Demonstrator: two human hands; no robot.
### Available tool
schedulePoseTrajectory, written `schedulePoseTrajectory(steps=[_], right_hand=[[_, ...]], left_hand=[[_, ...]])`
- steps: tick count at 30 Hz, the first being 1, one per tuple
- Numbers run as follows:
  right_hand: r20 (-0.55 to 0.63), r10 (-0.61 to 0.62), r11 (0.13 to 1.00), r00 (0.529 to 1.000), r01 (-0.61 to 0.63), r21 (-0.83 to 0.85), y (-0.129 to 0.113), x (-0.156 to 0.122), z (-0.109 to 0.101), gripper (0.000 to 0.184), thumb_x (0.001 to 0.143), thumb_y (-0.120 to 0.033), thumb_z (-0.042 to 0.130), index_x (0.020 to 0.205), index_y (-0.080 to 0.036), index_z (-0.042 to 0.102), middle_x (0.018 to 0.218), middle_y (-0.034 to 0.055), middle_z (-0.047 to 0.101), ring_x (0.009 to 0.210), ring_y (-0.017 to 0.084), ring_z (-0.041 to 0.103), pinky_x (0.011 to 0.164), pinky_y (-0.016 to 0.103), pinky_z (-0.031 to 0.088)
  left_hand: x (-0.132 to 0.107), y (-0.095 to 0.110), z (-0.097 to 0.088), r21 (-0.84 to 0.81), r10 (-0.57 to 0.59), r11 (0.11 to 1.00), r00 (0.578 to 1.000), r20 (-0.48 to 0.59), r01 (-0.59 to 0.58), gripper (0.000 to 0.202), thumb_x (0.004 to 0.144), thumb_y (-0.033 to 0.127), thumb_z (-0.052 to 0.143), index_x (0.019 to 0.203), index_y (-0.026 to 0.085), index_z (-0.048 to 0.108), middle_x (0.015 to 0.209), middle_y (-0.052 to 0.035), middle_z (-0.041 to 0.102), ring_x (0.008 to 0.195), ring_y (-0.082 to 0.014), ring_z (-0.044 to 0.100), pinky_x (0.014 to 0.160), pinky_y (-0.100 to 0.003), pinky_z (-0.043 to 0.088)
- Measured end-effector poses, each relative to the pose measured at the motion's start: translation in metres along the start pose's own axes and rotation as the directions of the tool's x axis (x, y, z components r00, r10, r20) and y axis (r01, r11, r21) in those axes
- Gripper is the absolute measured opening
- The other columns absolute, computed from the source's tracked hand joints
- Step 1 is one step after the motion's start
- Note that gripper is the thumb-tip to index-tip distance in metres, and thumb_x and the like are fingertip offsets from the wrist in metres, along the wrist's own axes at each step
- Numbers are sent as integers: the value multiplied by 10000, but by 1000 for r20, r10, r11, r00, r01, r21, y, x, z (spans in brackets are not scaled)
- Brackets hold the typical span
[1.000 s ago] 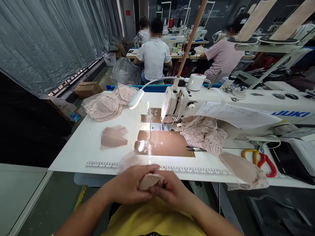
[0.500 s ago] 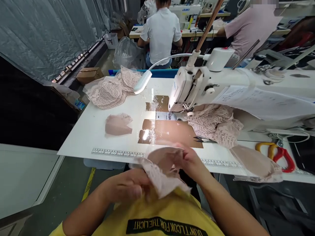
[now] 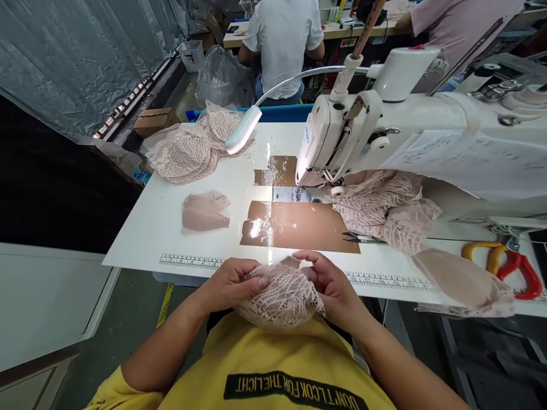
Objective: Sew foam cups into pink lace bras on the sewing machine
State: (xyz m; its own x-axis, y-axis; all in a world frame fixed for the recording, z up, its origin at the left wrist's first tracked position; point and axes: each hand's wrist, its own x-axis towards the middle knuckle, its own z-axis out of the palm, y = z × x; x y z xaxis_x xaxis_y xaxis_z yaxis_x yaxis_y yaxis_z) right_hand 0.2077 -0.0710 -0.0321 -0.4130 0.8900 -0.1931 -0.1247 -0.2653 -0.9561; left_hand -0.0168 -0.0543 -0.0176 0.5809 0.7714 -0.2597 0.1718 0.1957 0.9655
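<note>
Between my two hands, at the table's front edge, is a cupped piece of pale pink lace fabric (image 3: 282, 296), its patterned side facing up. My left hand (image 3: 235, 285) grips its left side, thumb on top. My right hand (image 3: 331, 285) pinches the upper right edge, where a bit of plain fabric sticks up. Beyond them stands a white sewing machine (image 3: 329, 136), its needle area lit over a brown-taped patch (image 3: 294, 225) of the table. A small beige fabric piece (image 3: 205, 212) lies flat to the left.
Stacked lace pieces (image 3: 186, 151) lie at the back left under a lamp (image 3: 243, 131). More lace (image 3: 380, 205) is bunched beneath the machine arm, beside thread snips (image 3: 363, 237). Red-and-yellow-handled scissors (image 3: 519, 273) lie at right. A printed ruler (image 3: 192, 261) runs along the front edge. Co-workers (image 3: 282, 45) sit beyond.
The lace piece has been turned over, from its plain inside showing to its patterned side up. Both hands now hold it closer in at its sides. The view has shifted slightly.
</note>
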Motion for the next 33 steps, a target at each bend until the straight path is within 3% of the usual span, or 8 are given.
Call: schedulePoseTrajectory(steps=[2, 5, 8, 12, 18, 25, 30, 33], right_hand=[[-26, -61, 992, 998, 58, -114, 4, 3, -1, 557, 806, -333, 670, 1313, -236, 462, 615, -74, 439, 543, 92, 397, 527, 215, 341], [-18, -112, 979, 993, 108, -174, 5, 9, -2, 448, 797, -376, 671, 1210, -242, 559, 597, -70, 413, 537, 99, 381, 525, 229, 339], [1, -83, 995, 997, 83, -59, 3, 8, -8, 419, 785, -465, 673, 1125, -244, 568, 707, -20, 532, 574, 115, 453, 538, 240, 376], [139, -71, 995, 988, 62, 74, -1, 2, -18, 700, 730, -605, 672, 1298, -272, 436, 978, 68, 601, 810, 195, 580, 701, 308, 462], [220, -1, 1000, 976, -3, 17, -4, 7, -16, 295, 742, -354, 739, 963, -213, 604, 816, -13, 566, 696, 122, 517, 631, 222, 413], [406, 19, 1000, 914, -24, 9, -12, 15, -14, 225, 807, -379, 654, 809, -155, 670, 755, 17, 569, 719, 161, 533, 678, 280, 436], [139, -63, 998, 988, 60, 27, -5, 12, -15, 254, 773, -381, 696, 644, -163, 678, 637, 1, 553, 604, 141, 500, 576, 263, 421], [-188, -81, 984, 979, 109, 141, 1, 11, -16, 290, 679, -453, 766, 628, -177, 692, 589, 0, 579, 552, 144, 500, 529, 270, 428]], left_hand=[[2, 0, 3, 13, 54, 998, 998, -20, -53, 397, 901, 460, 502, 661, 144, 473, 655, 18, 399, 590, -88, 364, 538, -218, 296], [6, -1, 13, 38, 119, 993, 987, -111, -116, 441, 932, 479, 425, 623, 169, 373, 625, 28, 343, 566, -86, 310, 524, -226, 274], [9, -4, 20, 65, 137, 990, 957, -257, -124, 464, 944, 499, 383, 611, 183, 314, 615, 30, 313, 554, -88, 285, 509, -229, 261], [10, -7, 22, 107, 188, 981, 915, -357, -160, 463, 954, 481, 376, 607, 188, 285, 606, 34, 288, 549, -89, 270, 508, -231, 263], [11, -7, 25, 188, 280, 955, 908, -313, -229, 434, 972, 410, 365, 606, 183, 306, 581, 41, 303, 514, -79, 280, 491, -233, 254], [12, -5, 26, 278, 346, 922, 894, -286, -268, 442, 974, 402, 364, 594, 177, 343, 569, 33, 355, 509, -78, 308, 494, -242, 255], [15, -7, 17, -191, 57, 974, 942, -332, -126, 541, 917, 537, 438, 521, 181, 345, 484, 45, 321, 459, -76, 291, 468, -238, 294], [14, -9, 16, -641, -92, 758, 953, -288, -121, 581, 848, 696, 411, 673, 165, 570, 598, -16, 558, 594, -142, 536, 610, -285, 464]])
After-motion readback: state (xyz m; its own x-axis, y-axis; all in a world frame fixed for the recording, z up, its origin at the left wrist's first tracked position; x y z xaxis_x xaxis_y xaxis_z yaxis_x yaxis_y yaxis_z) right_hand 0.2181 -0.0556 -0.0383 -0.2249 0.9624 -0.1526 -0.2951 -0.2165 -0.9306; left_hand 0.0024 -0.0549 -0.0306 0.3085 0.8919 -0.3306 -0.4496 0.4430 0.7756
